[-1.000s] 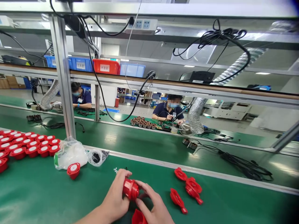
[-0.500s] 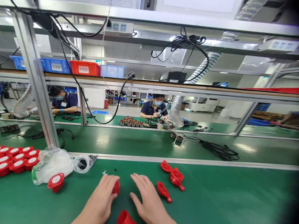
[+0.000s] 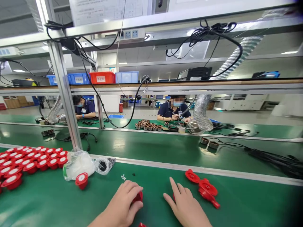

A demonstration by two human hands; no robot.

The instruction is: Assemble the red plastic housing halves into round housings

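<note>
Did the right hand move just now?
Yes. The right hand moved right, away from the left hand and its red part, up beside the loose red caps.

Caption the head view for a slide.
Left hand cups a red part on the green bench; right hand lies beside loose red parts.

Plastic bags (image 3: 78, 162), black cables (image 3: 272, 156), silver duct (image 3: 203, 110)

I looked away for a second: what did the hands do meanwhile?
The right hand let go of the red part both hands had held up and slid right, fingers spread, toward the loose red pieces. The left hand lowered that part to the belt, still gripping it. The bag and the red rows stayed put.
</note>
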